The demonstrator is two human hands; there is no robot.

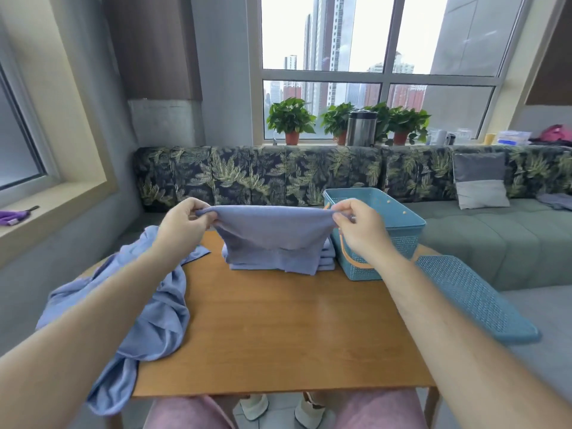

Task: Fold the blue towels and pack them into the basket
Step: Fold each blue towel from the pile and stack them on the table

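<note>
Pinching the upper corners of a blue towel [272, 233], the left hand [182, 226] and the right hand [362, 232] held it stretched between them above the far side of the wooden table [278, 329]; each hand had thumb and curled fingers closed on the cloth; the towel sagged a little in the middle, and its lower part hung in front of the stack of folded towels [328, 258]; whether the hem touched that stack could not be told; the teal basket [399, 222] stood just beside the stack on the right, open-topped, its floor hidden from this angle; its lid [473, 300] lay at the table's right edge, and a heap of unfolded towels [148, 311] spilled over the left edge.

The step in hand looked like squaring this towel for a further fold or for laying on the stack; done well, it would likely call for equal pull from both pinches so that the top edge ran straight; the corners should be matched before either hand let go; the cloth should probably go down squarely so that the layers beneath did not skew; a hasty drop could nudge the stack against the basket wall.
</note>
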